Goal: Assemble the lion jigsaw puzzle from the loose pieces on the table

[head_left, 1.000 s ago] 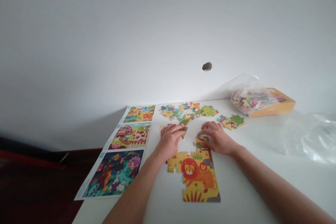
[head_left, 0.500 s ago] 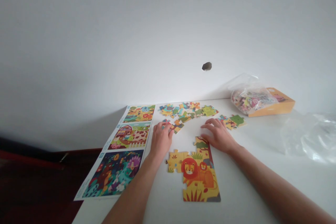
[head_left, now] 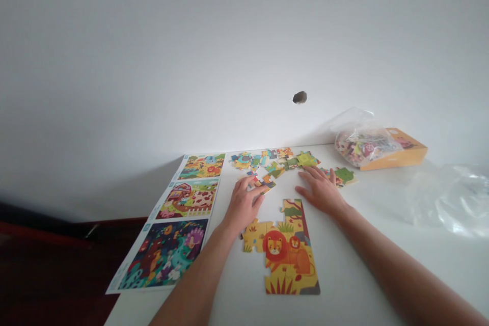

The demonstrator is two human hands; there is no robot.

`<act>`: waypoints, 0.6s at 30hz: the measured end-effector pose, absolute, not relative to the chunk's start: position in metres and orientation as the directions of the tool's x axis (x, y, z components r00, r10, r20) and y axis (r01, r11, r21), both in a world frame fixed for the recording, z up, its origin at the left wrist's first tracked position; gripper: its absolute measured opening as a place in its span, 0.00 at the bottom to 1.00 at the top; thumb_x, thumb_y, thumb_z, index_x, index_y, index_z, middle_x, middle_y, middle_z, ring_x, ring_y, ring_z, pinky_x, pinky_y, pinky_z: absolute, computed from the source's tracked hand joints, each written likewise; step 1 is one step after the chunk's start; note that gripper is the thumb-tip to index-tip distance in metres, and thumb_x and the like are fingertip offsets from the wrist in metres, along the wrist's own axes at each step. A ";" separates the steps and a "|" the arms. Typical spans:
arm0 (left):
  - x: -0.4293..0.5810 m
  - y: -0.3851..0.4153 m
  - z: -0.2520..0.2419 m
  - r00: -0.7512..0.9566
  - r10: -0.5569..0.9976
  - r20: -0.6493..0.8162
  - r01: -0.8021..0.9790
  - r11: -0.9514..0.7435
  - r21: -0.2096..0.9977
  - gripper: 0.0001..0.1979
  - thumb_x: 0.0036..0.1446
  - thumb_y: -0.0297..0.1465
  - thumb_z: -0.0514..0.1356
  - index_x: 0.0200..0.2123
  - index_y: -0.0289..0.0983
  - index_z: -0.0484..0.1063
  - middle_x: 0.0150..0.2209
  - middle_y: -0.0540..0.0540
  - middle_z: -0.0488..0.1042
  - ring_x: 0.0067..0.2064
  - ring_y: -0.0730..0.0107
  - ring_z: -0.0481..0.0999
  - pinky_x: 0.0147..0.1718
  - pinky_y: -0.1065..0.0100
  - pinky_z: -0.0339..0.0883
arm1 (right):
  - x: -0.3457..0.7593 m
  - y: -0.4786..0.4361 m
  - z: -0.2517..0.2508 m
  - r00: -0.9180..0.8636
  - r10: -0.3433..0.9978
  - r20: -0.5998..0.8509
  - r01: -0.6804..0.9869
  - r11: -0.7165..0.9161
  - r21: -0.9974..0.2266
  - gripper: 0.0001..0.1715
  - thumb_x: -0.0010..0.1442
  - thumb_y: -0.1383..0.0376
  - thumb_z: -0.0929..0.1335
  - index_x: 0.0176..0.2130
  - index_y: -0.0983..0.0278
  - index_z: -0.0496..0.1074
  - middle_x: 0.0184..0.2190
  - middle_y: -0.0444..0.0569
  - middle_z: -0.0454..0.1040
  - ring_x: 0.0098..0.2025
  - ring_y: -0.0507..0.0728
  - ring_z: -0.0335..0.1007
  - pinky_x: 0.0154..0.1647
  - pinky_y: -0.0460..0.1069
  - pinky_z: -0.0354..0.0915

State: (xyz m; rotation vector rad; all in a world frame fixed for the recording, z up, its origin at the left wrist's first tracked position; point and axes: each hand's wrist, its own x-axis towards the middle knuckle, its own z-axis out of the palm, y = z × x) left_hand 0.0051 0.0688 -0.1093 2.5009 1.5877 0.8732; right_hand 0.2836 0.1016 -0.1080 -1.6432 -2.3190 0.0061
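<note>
My left hand [head_left: 244,204] reaches over a few loose puzzle pieces [head_left: 268,183], its fingers apart and the fingertips touching or just above them. To the right, my right hand [head_left: 321,189] lies low over the table with fingers spread, its fingertips at the edge of the loose pieces near a green piece [head_left: 307,159]. Partly behind that hand are more pieces [head_left: 345,176]. Nearer to me lies a joined puzzle section [head_left: 292,254] showing a red-maned lion and a second lion, with yellow pieces on its left side.
A printed picture sheet [head_left: 191,220] lies along the table's left edge. Several mixed pieces [head_left: 244,159] lie at the back. A clear bag of pieces [head_left: 362,145] rests on an orange box [head_left: 414,153] at the back right. Crumpled clear plastic [head_left: 458,198] lies at right.
My left hand has moved slightly right, its fingers spreading over the pieces. My right hand has shifted away from the lion section's top and reaches farther toward the loose pieces.
</note>
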 end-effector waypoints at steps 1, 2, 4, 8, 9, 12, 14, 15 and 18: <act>0.005 0.069 -0.109 0.308 0.851 0.424 0.823 -0.463 0.330 0.16 0.62 0.30 0.57 0.50 0.46 0.76 0.56 0.42 0.64 0.60 0.56 0.62 0.61 0.50 0.59 | 0.283 0.100 -0.107 -0.323 0.915 0.239 0.910 0.370 -0.186 0.25 0.66 0.50 0.61 0.57 0.57 0.66 0.63 0.53 0.62 0.65 0.67 0.52 0.62 0.78 0.35; 0.005 0.069 -0.110 0.303 0.855 0.421 0.828 -0.455 0.327 0.16 0.62 0.29 0.56 0.51 0.46 0.76 0.56 0.42 0.64 0.60 0.56 0.62 0.61 0.50 0.59 | 0.282 0.099 -0.106 -0.342 0.909 0.239 0.900 0.390 -0.197 0.25 0.66 0.50 0.62 0.57 0.57 0.67 0.63 0.54 0.63 0.65 0.67 0.53 0.62 0.78 0.35; 0.005 0.070 -0.110 0.294 0.861 0.415 0.840 -0.440 0.318 0.17 0.62 0.28 0.56 0.50 0.47 0.76 0.56 0.42 0.64 0.60 0.56 0.62 0.60 0.50 0.59 | 0.281 0.098 -0.104 -0.373 0.898 0.232 0.882 0.421 -0.212 0.24 0.66 0.50 0.62 0.57 0.57 0.67 0.61 0.55 0.64 0.64 0.66 0.55 0.62 0.78 0.35; 0.005 0.071 -0.110 0.243 0.876 0.416 0.869 -0.387 0.308 0.17 0.61 0.28 0.56 0.49 0.47 0.77 0.55 0.41 0.64 0.59 0.56 0.63 0.60 0.49 0.60 | 0.282 0.099 -0.103 -0.310 0.901 0.302 0.902 0.379 -0.205 0.24 0.65 0.50 0.63 0.55 0.56 0.70 0.61 0.57 0.63 0.63 0.67 0.55 0.63 0.75 0.41; 0.005 0.072 -0.110 0.232 0.878 0.418 0.874 -0.376 0.306 0.17 0.61 0.27 0.55 0.49 0.47 0.77 0.55 0.41 0.64 0.58 0.56 0.63 0.60 0.49 0.60 | 0.283 0.101 -0.104 -0.263 0.906 0.333 0.919 0.340 -0.199 0.24 0.65 0.50 0.63 0.55 0.56 0.70 0.62 0.58 0.60 0.64 0.69 0.53 0.62 0.74 0.42; 0.004 0.072 -0.110 0.224 0.876 0.428 0.877 -0.373 0.304 0.17 0.61 0.27 0.55 0.49 0.47 0.78 0.55 0.42 0.65 0.58 0.57 0.63 0.60 0.51 0.60 | 0.287 0.107 -0.109 -0.155 0.924 0.350 0.955 0.231 -0.187 0.25 0.65 0.48 0.62 0.57 0.52 0.70 0.65 0.57 0.53 0.67 0.73 0.45 0.60 0.76 0.44; 0.004 0.072 -0.111 0.228 0.872 0.433 0.874 -0.379 0.303 0.17 0.61 0.27 0.56 0.48 0.47 0.78 0.54 0.42 0.65 0.58 0.57 0.63 0.60 0.51 0.60 | 0.291 0.110 -0.113 -0.151 0.942 0.299 0.963 0.208 -0.169 0.26 0.65 0.47 0.61 0.58 0.49 0.68 0.66 0.55 0.51 0.67 0.74 0.45 0.60 0.78 0.41; 0.004 0.072 -0.111 0.228 0.871 0.436 0.873 -0.381 0.303 0.17 0.61 0.27 0.56 0.48 0.47 0.78 0.54 0.42 0.65 0.58 0.57 0.63 0.60 0.51 0.60 | 0.292 0.111 -0.114 -0.160 0.948 0.274 0.966 0.208 -0.155 0.27 0.65 0.46 0.60 0.59 0.50 0.67 0.67 0.55 0.51 0.67 0.74 0.46 0.60 0.79 0.40; 0.004 0.072 -0.113 0.225 0.870 0.439 0.873 -0.381 0.306 0.17 0.61 0.27 0.55 0.49 0.47 0.78 0.54 0.42 0.65 0.58 0.57 0.63 0.60 0.51 0.60 | 0.293 0.112 -0.114 -0.180 0.953 0.242 0.969 0.214 -0.123 0.30 0.66 0.46 0.59 0.61 0.54 0.64 0.66 0.57 0.53 0.66 0.73 0.47 0.60 0.80 0.38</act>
